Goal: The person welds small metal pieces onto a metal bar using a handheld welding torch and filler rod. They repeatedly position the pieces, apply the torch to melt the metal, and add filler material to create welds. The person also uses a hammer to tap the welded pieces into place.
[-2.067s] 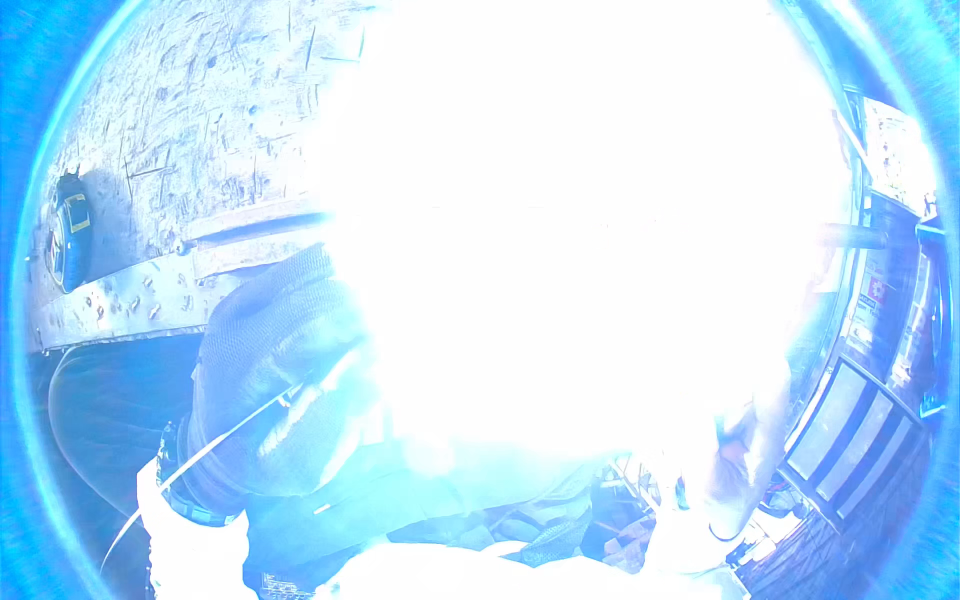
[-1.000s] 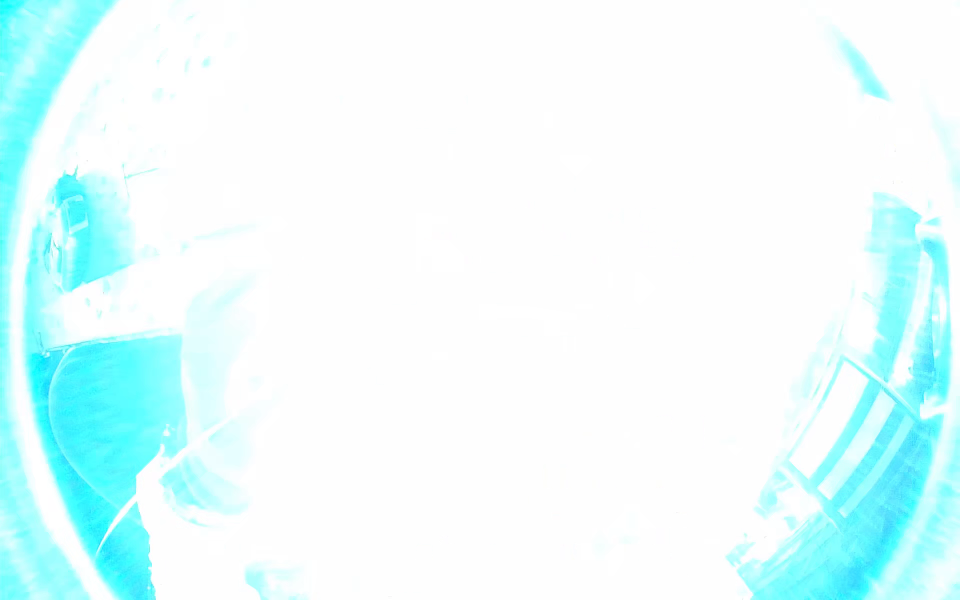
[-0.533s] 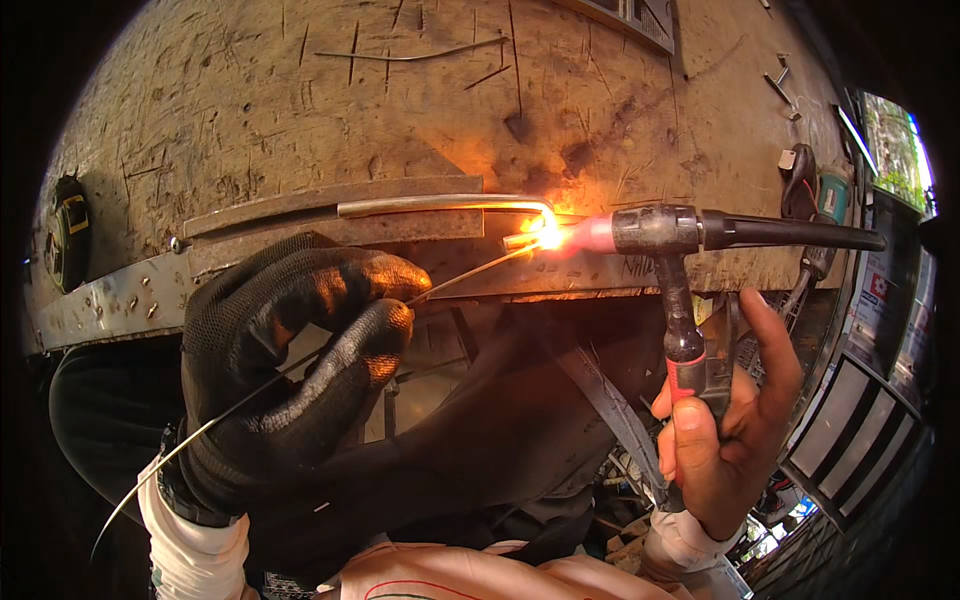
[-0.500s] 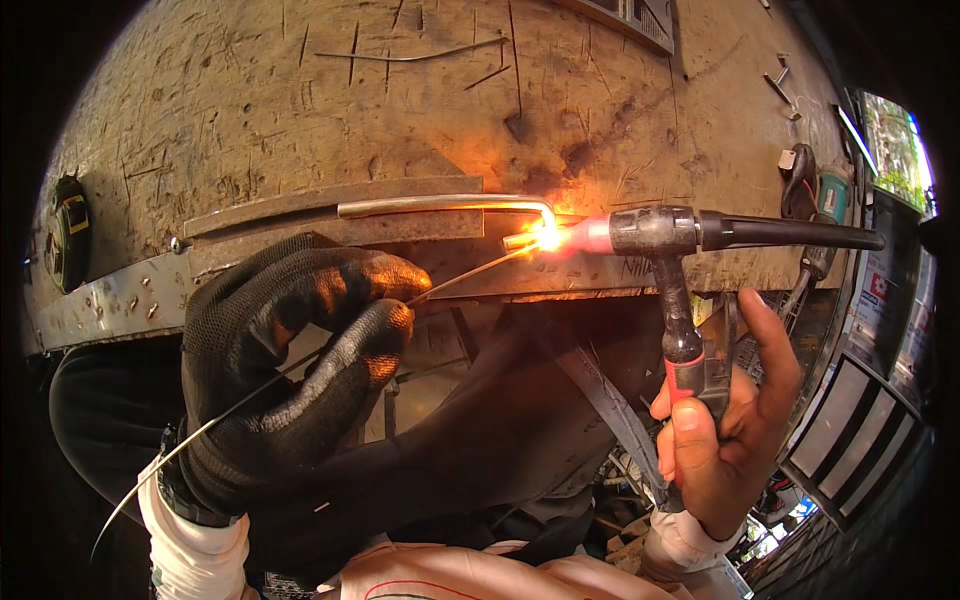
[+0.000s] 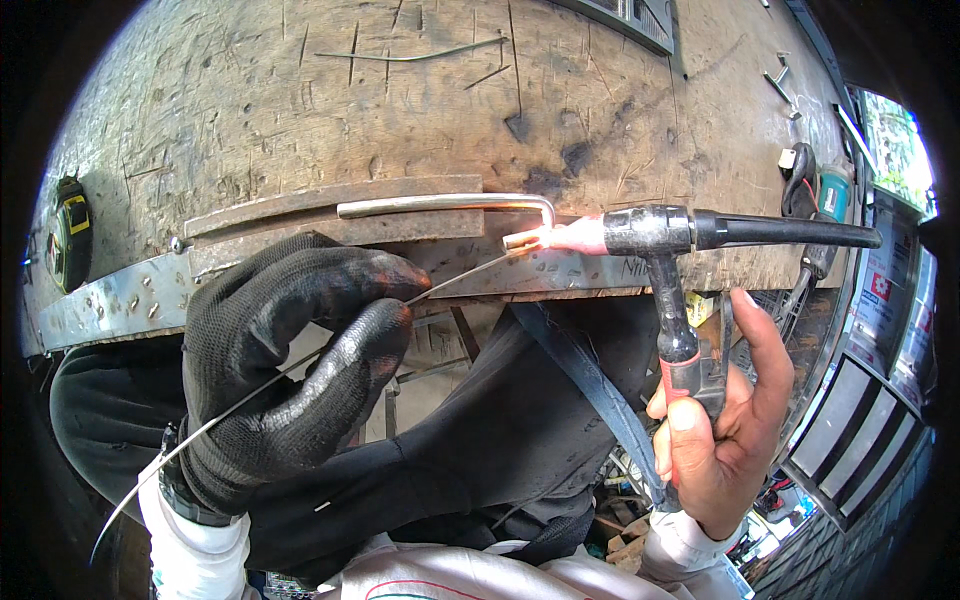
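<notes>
My left hand, in a black coated work glove, pinches a thin filler rod between thumb and forefinger. The rod's tail runs back past the wrist. Bare, my right hand is closed around the handle of a TIG welding torch, forefinger extended. The torch's pinkish nozzle points left at a glowing joint, where a bent steel rod meets a short metal piece. The filler rod's far end lies close to that joint; whether it touches is unclear. Two flat steel bars lie beneath and beside the bent rod.
A scarred wooden bench has a metal strip along its near edge. A tape measure stands at the left. Loose wire lies farther back. At the right is a teal power tool. My dark-clothed legs are below the edge.
The bright arc at the nozzle has gone out, leaving a dimmer glow at the joint, and the orange light has faded. The torch has shifted very slightly left; the left hand is nearly still.
</notes>
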`<state>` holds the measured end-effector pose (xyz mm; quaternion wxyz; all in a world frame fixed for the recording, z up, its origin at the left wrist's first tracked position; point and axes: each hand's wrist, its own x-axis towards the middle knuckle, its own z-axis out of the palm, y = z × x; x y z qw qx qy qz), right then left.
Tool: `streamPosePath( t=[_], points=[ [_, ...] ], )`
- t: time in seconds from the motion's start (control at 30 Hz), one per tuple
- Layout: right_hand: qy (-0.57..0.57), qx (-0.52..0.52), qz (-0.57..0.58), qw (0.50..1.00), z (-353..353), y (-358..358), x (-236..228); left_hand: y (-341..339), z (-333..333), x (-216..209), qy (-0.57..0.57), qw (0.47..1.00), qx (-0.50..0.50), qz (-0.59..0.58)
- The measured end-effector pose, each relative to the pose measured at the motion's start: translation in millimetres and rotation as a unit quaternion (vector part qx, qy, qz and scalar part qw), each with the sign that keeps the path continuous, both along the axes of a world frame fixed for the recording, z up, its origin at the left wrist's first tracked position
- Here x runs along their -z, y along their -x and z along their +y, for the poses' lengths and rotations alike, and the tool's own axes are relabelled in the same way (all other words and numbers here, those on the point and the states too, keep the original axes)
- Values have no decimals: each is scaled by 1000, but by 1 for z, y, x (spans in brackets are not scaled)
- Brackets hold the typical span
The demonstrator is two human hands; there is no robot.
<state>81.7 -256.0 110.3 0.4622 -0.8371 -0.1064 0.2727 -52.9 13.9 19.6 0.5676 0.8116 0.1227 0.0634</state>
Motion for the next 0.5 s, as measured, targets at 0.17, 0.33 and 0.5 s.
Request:
streamPosePath(
  t=[0.17, 0.33, 0.5],
  points=[
    [86, -30, -23, 996, 3, -10, 2, 14, 14, 8, -421, 905, 28, -50],
    [16, -5, -11, 1000, 6, -3, -2, 2, 2, 1, -49, 999, 0, 24],
    [8, 19, -12, 1000, 2, 2, -4, -16, 1, -10, -39, 999, 27, -10]
  ],
)
